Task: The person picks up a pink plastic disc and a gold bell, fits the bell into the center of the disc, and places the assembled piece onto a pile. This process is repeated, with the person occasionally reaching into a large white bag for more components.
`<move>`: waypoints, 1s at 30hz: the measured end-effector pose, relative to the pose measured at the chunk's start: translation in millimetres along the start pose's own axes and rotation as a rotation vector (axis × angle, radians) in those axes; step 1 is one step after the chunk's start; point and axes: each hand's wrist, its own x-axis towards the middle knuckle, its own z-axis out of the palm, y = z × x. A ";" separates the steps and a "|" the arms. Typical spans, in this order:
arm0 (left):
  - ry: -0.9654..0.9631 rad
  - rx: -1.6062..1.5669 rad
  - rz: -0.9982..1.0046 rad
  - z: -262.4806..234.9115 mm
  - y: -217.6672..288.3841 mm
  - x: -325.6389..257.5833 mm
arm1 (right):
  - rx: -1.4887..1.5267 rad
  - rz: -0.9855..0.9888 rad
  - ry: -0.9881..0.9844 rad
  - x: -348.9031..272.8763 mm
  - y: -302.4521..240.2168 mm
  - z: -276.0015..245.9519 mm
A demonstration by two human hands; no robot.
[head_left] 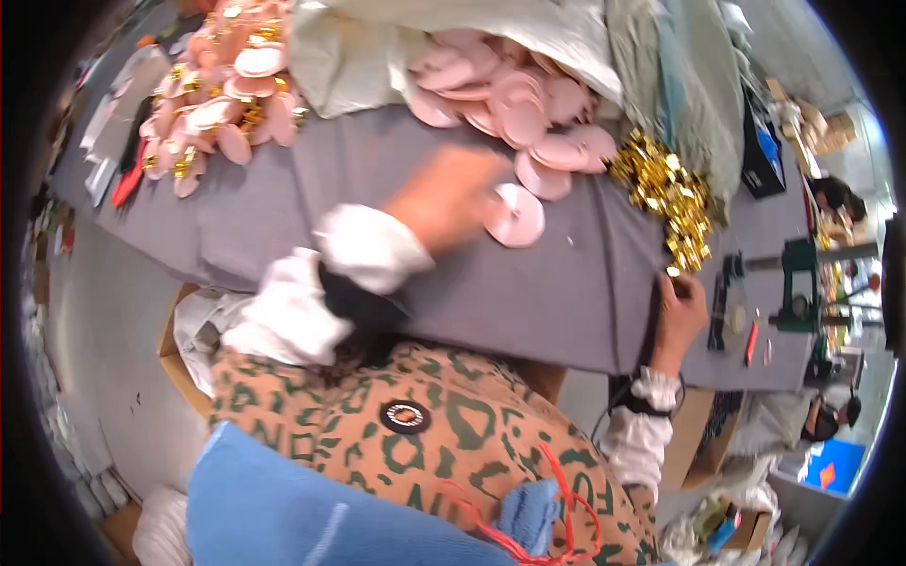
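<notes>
My left hand (448, 200) is smeared by motion over the middle of the grey-covered table, its fingers beside a flat pink disc (521, 217) with a small hole in its centre. Whether it touches or grips that disc is not clear. At the table's right, my right hand (681, 316) has its fingertips closed at the near end of a pile of shiny gold metal pieces (665, 184), with a gold piece at the tips. Beyond the single disc, many loose pink discs (519, 104) spill from a white sack (344, 66).
Pink discs with gold pieces fitted (222, 113) are heaped at the far left, beside a red-and-black tool (130, 174). A green metal press (800, 288) and a red-handled tool (751, 344) stand right. A cardboard box (179, 354) sits below the table's front edge.
</notes>
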 end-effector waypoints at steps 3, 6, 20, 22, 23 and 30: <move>-0.212 0.083 -0.012 24.7 32.9 4.7 | 0.295 0.085 -0.063 -11.6 -9.6 -6.0; -0.214 -0.027 -0.089 25.3 43.4 6.7 | -0.011 -0.151 -0.212 -12.3 -3.3 -11.4; -0.234 -1.234 -0.637 17.4 44.6 3.0 | 0.505 -0.058 -0.269 -37.6 -111.4 15.1; -0.237 -1.242 -0.621 20.5 45.0 2.9 | 0.514 -0.160 -0.345 -50.1 -131.5 32.4; -0.205 -1.195 -0.599 23.8 45.7 1.1 | 0.507 -0.188 -0.352 -55.8 -139.6 38.8; -0.137 -0.657 -0.243 29.7 44.8 -8.0 | 0.311 -0.474 -0.273 -57.2 -148.2 55.5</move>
